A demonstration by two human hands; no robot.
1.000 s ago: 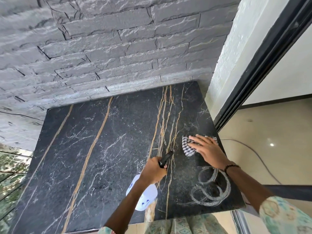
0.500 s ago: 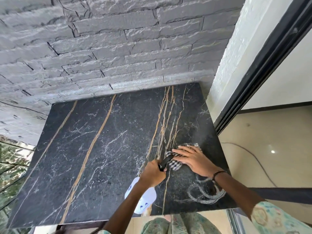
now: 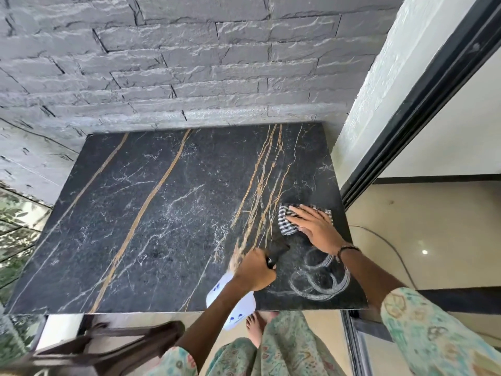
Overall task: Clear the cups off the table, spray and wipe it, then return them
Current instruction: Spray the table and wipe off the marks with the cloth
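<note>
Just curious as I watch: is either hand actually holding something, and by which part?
The left hand grips the spray bottle by its neck, below the black head. The right hand lies flat on the checked cloth, pressing it to the table.

The left hand (image 3: pixel 254 270) is curled in a fist-like grip, its bare forearm reaching up from the lower middle. The right hand (image 3: pixel 314 226) lies flat, fingers straight and spread, palm down; a dark band circles its wrist

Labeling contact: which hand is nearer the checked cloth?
Right. The right hand presses flat on the checked cloth; the left hand grips the spray bottle nearer the table's front edge, apart from it.
</note>
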